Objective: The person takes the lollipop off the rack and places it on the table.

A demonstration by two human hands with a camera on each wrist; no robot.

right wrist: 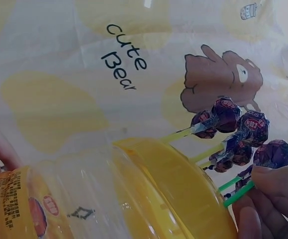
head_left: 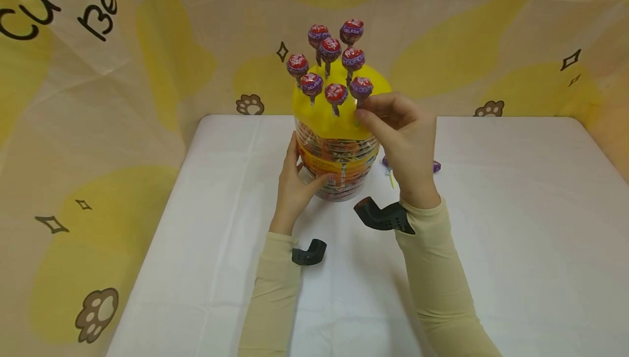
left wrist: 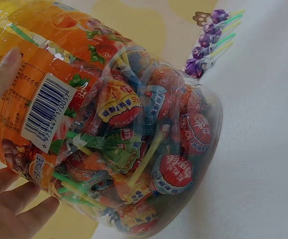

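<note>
A clear plastic jar (head_left: 339,155) of wrapped lollipops stands upright on the table under a yellow lid (head_left: 308,117). Several red-and-purple lollipops stick up from the lid, heads on top. Low on the jar, my left hand (head_left: 293,189) holds its side, thumb on the orange label (left wrist: 14,94) and fingers around the other side. My right hand (head_left: 410,138) pinches a lollipop (head_left: 362,88) just below its head, at the lid's near right edge. The right wrist view shows its green stick (right wrist: 240,193) reaching the lid; whether the tip is inside a hole I cannot tell.
Several purple-wrapped lollipops (left wrist: 203,52) lie in a row on the white table (head_left: 196,226), partly behind my right wrist in the head view. Black curved mounts (head_left: 309,253) sit on both wrists. A printed yellow cloth (head_left: 196,62) hangs behind and beside the table.
</note>
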